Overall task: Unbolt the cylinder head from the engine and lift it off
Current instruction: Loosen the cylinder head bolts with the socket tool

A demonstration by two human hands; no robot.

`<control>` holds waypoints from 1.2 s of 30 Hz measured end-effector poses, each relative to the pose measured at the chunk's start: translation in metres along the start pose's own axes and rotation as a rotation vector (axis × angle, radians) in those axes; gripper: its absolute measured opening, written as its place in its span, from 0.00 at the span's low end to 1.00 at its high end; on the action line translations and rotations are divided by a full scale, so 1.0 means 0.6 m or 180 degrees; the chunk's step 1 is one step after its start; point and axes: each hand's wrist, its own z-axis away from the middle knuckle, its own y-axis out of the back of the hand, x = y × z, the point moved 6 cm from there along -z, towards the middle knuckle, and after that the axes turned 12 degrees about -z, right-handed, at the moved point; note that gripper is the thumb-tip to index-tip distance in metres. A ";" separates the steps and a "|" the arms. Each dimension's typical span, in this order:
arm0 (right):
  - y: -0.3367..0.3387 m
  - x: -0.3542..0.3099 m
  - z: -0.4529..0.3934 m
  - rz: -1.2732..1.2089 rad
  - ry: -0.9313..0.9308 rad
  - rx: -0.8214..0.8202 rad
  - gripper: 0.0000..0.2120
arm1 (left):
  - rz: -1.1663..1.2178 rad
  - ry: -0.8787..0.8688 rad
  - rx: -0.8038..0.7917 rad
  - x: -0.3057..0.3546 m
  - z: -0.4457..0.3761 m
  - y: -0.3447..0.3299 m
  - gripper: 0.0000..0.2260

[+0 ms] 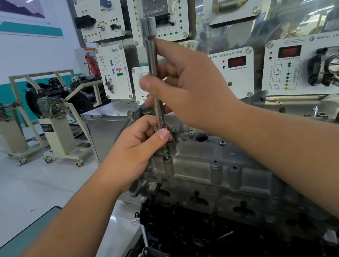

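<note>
Steel extension bar [154, 75] upright in both hands' grip, above cylinder head [203, 167].

My left fingers [143, 136] hide the extension's [154, 82] lower tip, the panel labels [233, 54] blur unreadable, and the engine [223, 230] runs off the bottom edge.

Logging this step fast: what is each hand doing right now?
Left hand: pinches the lower end of the long socket tool.
Right hand: grips the tool's shaft higher up.
</note>
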 end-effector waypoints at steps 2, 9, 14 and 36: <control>-0.002 0.002 -0.002 -0.0105 -0.0075 -0.0124 0.16 | 0.0014 -0.0019 -0.0011 0.000 0.001 -0.003 0.04; -0.008 0.005 0.002 -0.0148 -0.0064 -0.0156 0.16 | 0.0281 0.0066 -0.0190 0.000 0.003 -0.001 0.07; -0.008 0.005 -0.002 -0.0216 -0.0096 -0.0217 0.16 | 0.0083 -0.0024 0.0041 -0.004 0.000 0.000 0.05; 0.000 -0.005 -0.004 -0.0448 0.0049 0.0052 0.18 | 0.0122 0.0109 -0.0098 0.000 -0.003 0.003 0.05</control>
